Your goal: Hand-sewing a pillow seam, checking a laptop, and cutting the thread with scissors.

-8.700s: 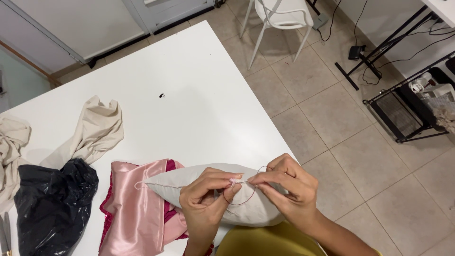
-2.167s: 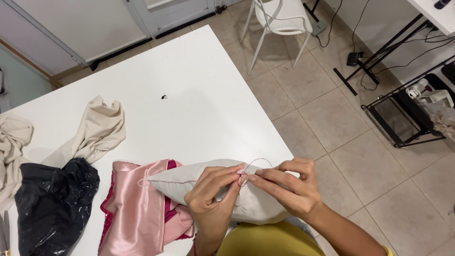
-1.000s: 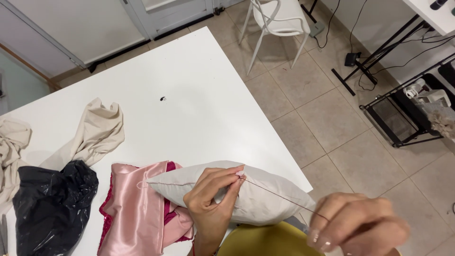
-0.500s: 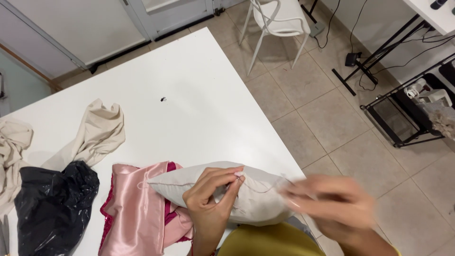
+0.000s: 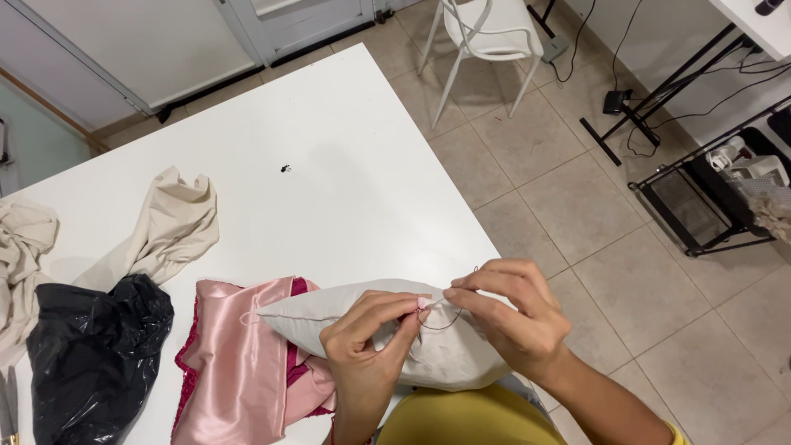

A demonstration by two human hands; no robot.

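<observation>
The needle, if one sits between the fingertips point(image 5: 449, 294) of the right hand point(image 5: 511, 321), is too small to make out; only a thin dark thread point(image 5: 441, 325) loops just below them. The left hand point(image 5: 371, 342) covers the middle of the grey pillow point(image 5: 329, 309), and the pillow's lower edge is lost behind the yellow garment point(image 5: 461, 420). Left of the pillow, the pink satin cloth point(image 5: 239, 363) and the black plastic bag point(image 5: 91, 354) are cut by the bottom edge. Farther left, the beige cloth point(image 5: 21, 255) runs off the frame.
</observation>
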